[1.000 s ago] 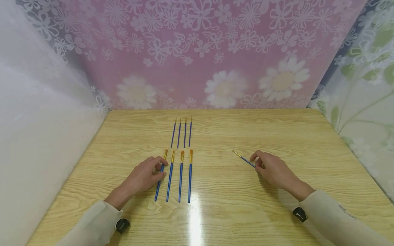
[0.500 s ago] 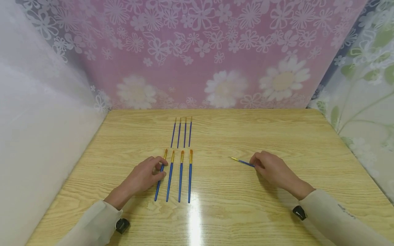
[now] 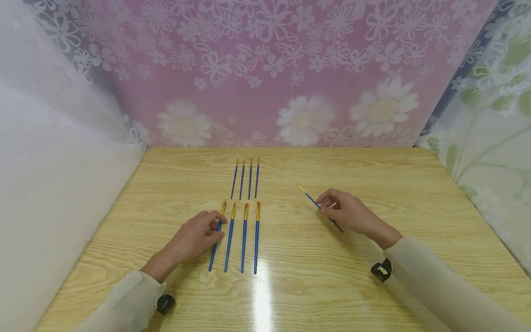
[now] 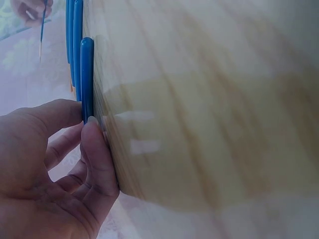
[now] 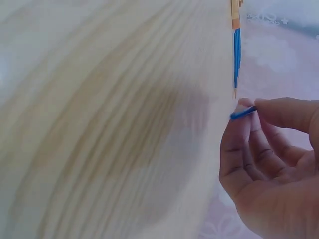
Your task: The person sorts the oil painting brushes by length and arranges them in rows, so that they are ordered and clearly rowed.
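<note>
In the head view my left hand [image 3: 192, 239] rests at the leftmost brush of the front row, a thick blue paintbrush [image 3: 213, 255] lying on the table. In the left wrist view, thumb and forefinger pinch its blue handle [image 4: 86, 64]. Right of it lie more thick brushes, among them a flat-tipped paintbrush [image 3: 256, 240]. My right hand [image 3: 351, 213] pinches a thin blue paintbrush [image 3: 309, 197] between thumb and fingers, its fine tip pointing to the far left. The right wrist view shows its blue handle [image 5: 243, 113] crossing the fingertips.
Behind the thick brushes, several thin paintbrushes [image 3: 250, 182] lie in a row, tips away from me. All sit on a wood-grain table [image 3: 394, 175]. A pink floral cloth [image 3: 257, 83] hangs behind the table, and pale cloths stand at both sides.
My right hand has moved left and away from me with the thin paintbrush. The brush has turned, so its tip points farther back. My left hand has stayed in place.
</note>
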### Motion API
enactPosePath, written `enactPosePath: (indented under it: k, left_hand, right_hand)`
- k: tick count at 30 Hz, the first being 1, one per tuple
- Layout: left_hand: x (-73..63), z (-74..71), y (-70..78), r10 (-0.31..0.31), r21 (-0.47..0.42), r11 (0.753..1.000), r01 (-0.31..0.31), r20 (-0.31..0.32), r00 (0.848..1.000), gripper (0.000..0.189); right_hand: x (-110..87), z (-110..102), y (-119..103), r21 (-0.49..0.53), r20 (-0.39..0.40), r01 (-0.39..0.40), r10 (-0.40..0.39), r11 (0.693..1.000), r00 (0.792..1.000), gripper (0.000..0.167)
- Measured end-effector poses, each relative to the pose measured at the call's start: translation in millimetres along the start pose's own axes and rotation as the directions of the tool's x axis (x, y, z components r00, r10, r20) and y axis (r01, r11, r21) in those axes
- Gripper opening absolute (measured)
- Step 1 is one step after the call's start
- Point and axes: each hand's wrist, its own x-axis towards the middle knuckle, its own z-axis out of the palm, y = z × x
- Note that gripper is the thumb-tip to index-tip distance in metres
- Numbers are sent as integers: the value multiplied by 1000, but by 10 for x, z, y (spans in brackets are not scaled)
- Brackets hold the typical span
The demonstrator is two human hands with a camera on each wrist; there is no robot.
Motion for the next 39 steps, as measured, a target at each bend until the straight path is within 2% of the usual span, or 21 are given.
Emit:
enactPosePath:
  k: [4, 10, 17, 24, 30, 39]
  left_hand:
    - [-7, -7, -3, -2, -4, 1000, 2, 3, 1000, 28]
    - [-6, -19, 5, 1, -14, 1000, -1, 10, 1000, 28]
    - [-2, -20, 0, 8, -19, 1000, -7, 11, 1000, 28]
    - [-2, -18, -8, -7, -14, 1000, 7, 11, 1000, 28]
    - [1, -18, -15, -3, -13, 1000, 3, 13, 1000, 28]
    - [0, -21, -21, 4, -16, 1000, -4, 14, 1000, 28]
  right_hand:
    - [182, 73, -55, 118, 31, -28, 25, 993, 999, 25]
    - [428, 203, -157, 148, 15, -29, 27, 989, 1000, 19]
    - [650, 316, -285, 186, 43, -34, 26, 982, 999, 27]
    - [854, 409, -352, 301, 61, -88, 73, 950, 995, 34]
    - [1039, 467, -365, 381, 10, -92, 95, 920, 995, 37]
    - [1274, 594, -497, 387, -37, -140, 166, 912, 985, 35]
